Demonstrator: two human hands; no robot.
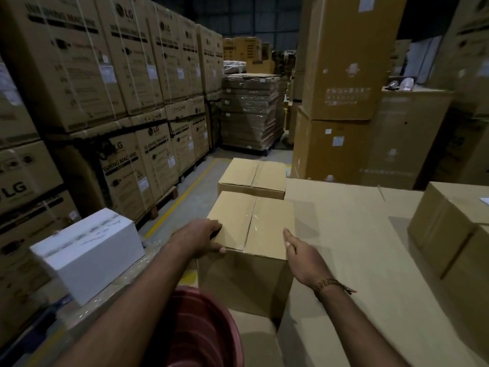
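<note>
Warehouse aisle, stacked cartons (79,62) towering left — taped brown box (251,226) sits just before me, beside a broad cardboard surface (357,234). My left hand (203,238) grips its near corner; right hand (301,254) flat, fingers straight, at its right edge.

Here's my brown carton (248,234), sealed along its top seam with clear tape. It sits upright and square. It's touching a matching carton (252,177) behind it.

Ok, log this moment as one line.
left hand: grips box near-left top corner | right hand: open at box's right edge, contact unclear | box: taped shut, second box behind
</note>
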